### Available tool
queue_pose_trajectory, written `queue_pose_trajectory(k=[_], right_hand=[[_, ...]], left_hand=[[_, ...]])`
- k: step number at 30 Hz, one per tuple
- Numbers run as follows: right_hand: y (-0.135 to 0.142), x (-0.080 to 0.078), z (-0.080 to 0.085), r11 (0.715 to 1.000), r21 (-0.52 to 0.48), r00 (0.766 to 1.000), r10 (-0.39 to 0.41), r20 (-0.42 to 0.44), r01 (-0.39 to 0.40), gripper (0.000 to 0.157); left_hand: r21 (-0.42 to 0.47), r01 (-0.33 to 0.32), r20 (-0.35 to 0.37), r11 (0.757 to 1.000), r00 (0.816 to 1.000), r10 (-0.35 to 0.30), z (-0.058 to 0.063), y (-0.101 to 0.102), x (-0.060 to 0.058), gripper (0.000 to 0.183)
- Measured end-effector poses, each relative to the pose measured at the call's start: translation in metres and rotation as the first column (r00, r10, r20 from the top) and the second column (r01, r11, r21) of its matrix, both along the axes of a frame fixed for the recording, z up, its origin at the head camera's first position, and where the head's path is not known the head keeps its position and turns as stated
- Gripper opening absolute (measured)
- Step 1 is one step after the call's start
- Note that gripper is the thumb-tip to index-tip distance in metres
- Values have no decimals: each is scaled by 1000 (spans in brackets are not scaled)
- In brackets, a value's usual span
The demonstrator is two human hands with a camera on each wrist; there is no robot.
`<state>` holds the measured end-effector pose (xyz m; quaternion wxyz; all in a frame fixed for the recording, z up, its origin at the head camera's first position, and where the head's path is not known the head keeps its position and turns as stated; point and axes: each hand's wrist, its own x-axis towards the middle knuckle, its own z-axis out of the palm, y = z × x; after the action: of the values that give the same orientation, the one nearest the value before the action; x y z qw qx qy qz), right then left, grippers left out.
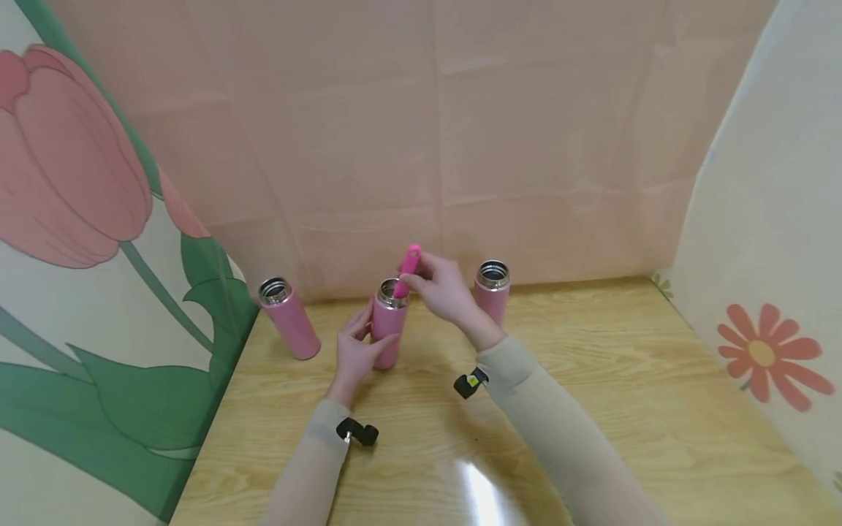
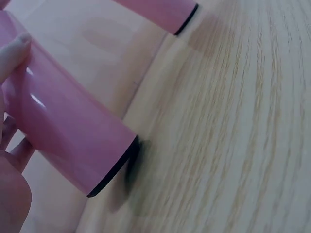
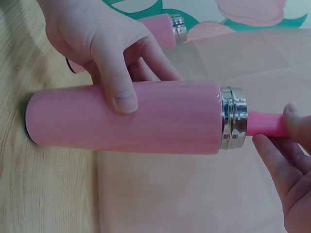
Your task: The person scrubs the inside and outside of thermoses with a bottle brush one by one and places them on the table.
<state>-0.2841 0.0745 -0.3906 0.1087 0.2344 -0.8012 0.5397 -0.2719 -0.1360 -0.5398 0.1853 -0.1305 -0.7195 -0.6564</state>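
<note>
The middle pink bottle has a lidless metal neck and stands on the table with its mouth up. My left hand grips its body, thumb on the near side and fingers round the other; the grip also shows in the right wrist view. Over the mouth, my right hand pinches a bright pink handle between thumb and fingers. Its lower end goes into the neck, so what is on that end is hidden. In the left wrist view the gripped bottle shows its black base at the table.
One lidless pink bottle stands at the left edge of the wooden table. Another lidless pink bottle stands right of the middle one, partly behind my right hand. A peach cloth backdrop hangs along the back edge.
</note>
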Motion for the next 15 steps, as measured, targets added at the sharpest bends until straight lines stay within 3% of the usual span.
queue_pose_trajectory(k=[5, 9, 15], right_hand=[[11, 12, -3, 999, -35, 1000, -27, 3, 27, 11], [22, 26, -11, 991, -133, 999, -21, 43, 26, 15], [38, 44, -20, 944, -329, 999, 18, 32, -7, 22]], left_hand=[[-97, 33, -28, 995, 999, -36, 2, -4, 9, 81], [-158, 60, -56, 986, 996, -69, 5, -6, 19, 80], [-256, 93, -84, 962, 989, -118, 17, -11, 30, 81]])
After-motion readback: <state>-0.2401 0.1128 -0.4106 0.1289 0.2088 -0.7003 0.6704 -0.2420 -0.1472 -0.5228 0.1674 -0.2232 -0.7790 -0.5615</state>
